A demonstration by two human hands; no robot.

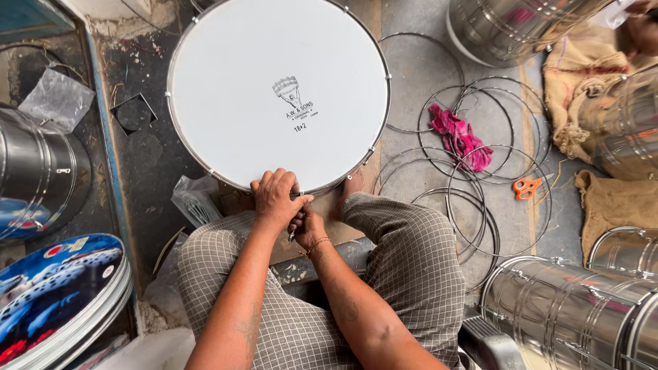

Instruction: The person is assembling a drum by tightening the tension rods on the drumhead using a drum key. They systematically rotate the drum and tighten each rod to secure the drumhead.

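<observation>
- Drum point(277, 96), white-headed, lies flat at twelve o'clock, its near rim steadied between the knees.
- Left hand point(276, 200) clamps that rim.
- Right hand point(308, 229), underneath, pinches a small metal tool point(293, 235).

Drum point(277, 89) fills the middle of the floor point(418, 75); both hands work at its near rim, tight against the knees. Right of the drum: loose wire rings point(473, 171), pink rag point(460, 139), orange scissors point(526, 186), then steel shells point(569, 312) at the floor's right edge. Left edge walled by steel shell point(34, 171) and printed drumheads point(58, 288). Only bare strip: floor just right of the drum's top.
</observation>
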